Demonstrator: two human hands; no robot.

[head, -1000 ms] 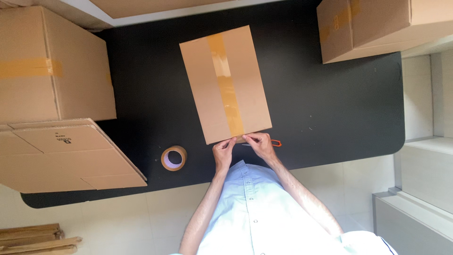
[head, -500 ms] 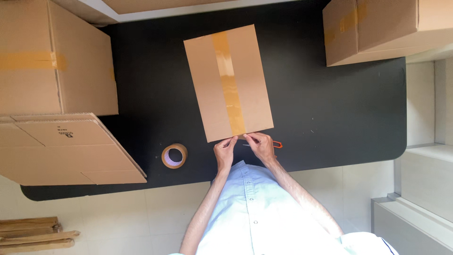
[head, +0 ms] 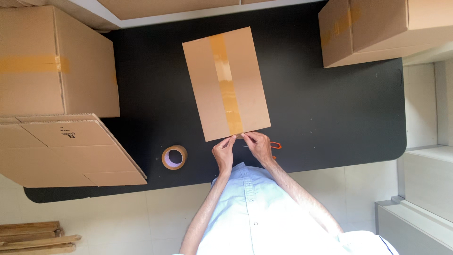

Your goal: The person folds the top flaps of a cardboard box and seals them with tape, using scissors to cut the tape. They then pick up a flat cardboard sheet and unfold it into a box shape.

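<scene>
A flat brown cardboard box [head: 203,85] lies on the black table [head: 330,108], with a strip of brown tape [head: 226,80] running down its middle. My left hand [head: 223,153] and my right hand [head: 257,144] meet at the box's near edge, where the tape ends. The fingertips of both hands pinch the tape end there. An orange-handled cutting tool [head: 275,145] lies on the table, partly hidden under my right hand. A roll of brown tape [head: 174,157] sits left of my left hand.
A large taped box [head: 52,61] stands at the far left, with a flattened carton [head: 71,151] in front of it. Another taped box [head: 377,28] is at the back right. Wooden slats [head: 33,236] lie on the floor, lower left.
Both hands stay at the box's near edge with only small finger movements. The view has shifted slightly.
</scene>
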